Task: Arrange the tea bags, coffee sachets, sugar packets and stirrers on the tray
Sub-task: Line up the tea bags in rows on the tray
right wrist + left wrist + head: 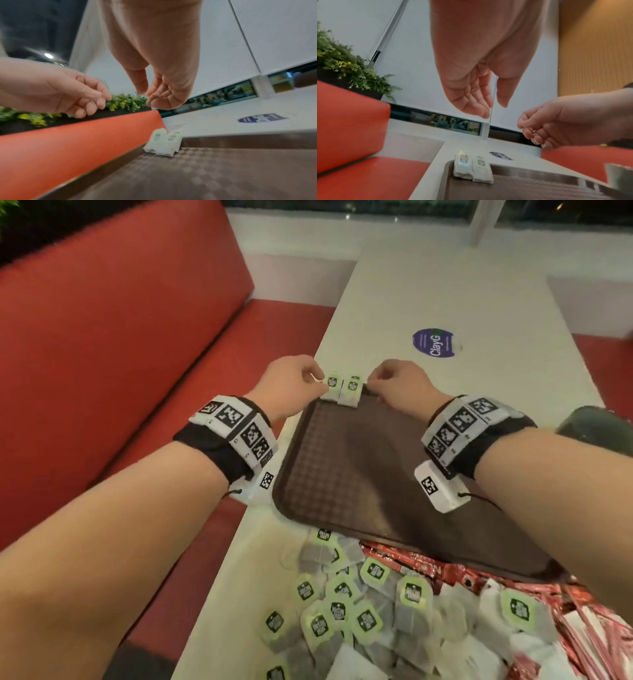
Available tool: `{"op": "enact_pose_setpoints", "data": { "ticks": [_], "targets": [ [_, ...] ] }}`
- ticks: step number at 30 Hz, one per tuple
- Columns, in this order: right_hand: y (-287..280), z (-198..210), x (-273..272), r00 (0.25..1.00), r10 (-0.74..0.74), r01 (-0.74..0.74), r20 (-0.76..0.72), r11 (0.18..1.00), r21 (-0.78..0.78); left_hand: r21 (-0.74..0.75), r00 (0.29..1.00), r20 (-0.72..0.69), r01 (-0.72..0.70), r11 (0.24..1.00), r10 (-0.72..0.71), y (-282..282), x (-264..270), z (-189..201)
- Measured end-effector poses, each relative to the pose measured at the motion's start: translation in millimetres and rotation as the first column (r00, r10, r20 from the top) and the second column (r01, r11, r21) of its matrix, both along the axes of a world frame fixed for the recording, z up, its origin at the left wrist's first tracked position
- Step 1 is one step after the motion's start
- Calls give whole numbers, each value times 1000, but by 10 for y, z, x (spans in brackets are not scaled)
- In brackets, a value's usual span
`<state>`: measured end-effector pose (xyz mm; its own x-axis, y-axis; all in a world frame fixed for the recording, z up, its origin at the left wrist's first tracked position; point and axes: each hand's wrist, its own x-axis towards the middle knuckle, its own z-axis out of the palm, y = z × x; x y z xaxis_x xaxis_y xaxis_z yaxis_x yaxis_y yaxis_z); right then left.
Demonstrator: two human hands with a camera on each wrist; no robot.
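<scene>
Our left grip (471, 97) and right grip (159, 93) hang loose, holding nothing, above two green-tagged paper tea bags (342, 390) leaning at the brown textured plastic tray's (359, 474) far left corner. We judge the task barely begun: the heap of tea bags (342, 611) and red sachets (445, 573) waits on the white desk's (445, 302) near edge.

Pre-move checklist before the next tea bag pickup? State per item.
1. Two tea bags placed at the tray's far left corner: ok, side by side, their tops leaning on the rim.
2. Left hand clear of them: ok, the wrist views show it raised above them, fingers loosely curled, nothing held.
3. Right hand free: ok, loosely curled and holding nothing in the left wrist view.
4. Tray space for the next row: ok, the rest of its surface shows bare.
5. Tea bag pile within reach: ok, on the table near the tray's near edge.
6. Stirrers located: cannot tell, only red sachets and white packets show.
</scene>
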<state>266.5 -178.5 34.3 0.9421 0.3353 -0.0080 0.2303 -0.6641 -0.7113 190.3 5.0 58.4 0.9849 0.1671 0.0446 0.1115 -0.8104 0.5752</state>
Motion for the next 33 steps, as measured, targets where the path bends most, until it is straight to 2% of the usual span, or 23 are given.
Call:
{"op": "enact_pose_setpoints", "data": {
  "ticks": [2, 5, 9, 11, 14, 18, 21, 24, 29, 33],
  "targets": [
    [-89, 207, -432, 994, 105, -105, -11, 994, 6, -51, 999, -1, 38, 998, -38, -31, -415, 66],
    [-319, 373, -1138, 955, 291, -296, -55, 948, -119, -81, 995, -52, 85, 993, -90, -67, -1081, 16],
    [-693, 328, -1930, 914, 364, -402, -181, 874, -272, -80, 950, -276, 128, 989, -145, -154, -1750, -263],
    [-853, 198, -2151, 933, 321, -360, -161, 826, -434, -48, 924, -352, 143, 989, -151, -223, -1872, -430],
    [-1027, 49, -2379, 978, 184, -204, -98, 747, -632, 33, 907, -405, 144, 989, -119, -356, -1871, -565],
    [-1062, -16, -2539, 985, 80, -168, -153, 649, -742, 208, 890, -451, 174, 963, -64, -551, -1750, -625],
    [-988, -54, -2596, 994, 72, -113, -88, 611, -783, 253, 893, -450, 150, 956, -21, -623, -1681, -662],
    [-935, -93, -2610, 996, 65, -85, -57, 628, -774, 263, 901, -434, 122, 957, 4, -616, -1657, -677],
    [-938, -126, -2594, 999, 30, -45, -33, 710, -703, 246, 886, -463, 131, 960, -2, -554, -1671, -677],
    [-946, -174, -2576, 998, 19, -60, -67, 722, -690, 109, 904, -428, 43, 993, 7, -465, -1732, -702]
  ]
}}
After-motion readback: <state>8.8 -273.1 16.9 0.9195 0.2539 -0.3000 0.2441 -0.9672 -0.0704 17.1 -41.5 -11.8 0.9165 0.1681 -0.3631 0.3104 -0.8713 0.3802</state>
